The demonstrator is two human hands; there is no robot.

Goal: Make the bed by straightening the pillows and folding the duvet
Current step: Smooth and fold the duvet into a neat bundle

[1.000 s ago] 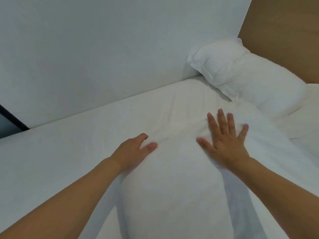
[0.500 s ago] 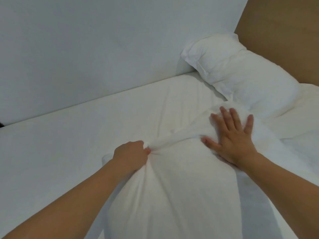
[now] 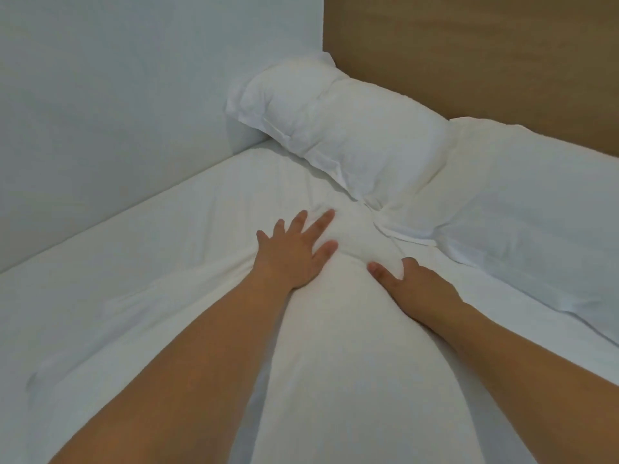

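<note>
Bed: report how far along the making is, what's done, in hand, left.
Done: two pillows lie along the headboard, the left pillow in the wall corner and the right pillow beside it. In hand: the left hand presses flat on the bunched duvet while the right hand grips it. Left: the duvet is unfolded and the sheet looks creased.

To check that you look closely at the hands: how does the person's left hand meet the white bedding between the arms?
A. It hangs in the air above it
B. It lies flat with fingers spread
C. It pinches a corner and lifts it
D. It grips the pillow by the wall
B: the left hand lies on the duvet with straight, spread fingers, well short of the pillow by the wall.
</note>
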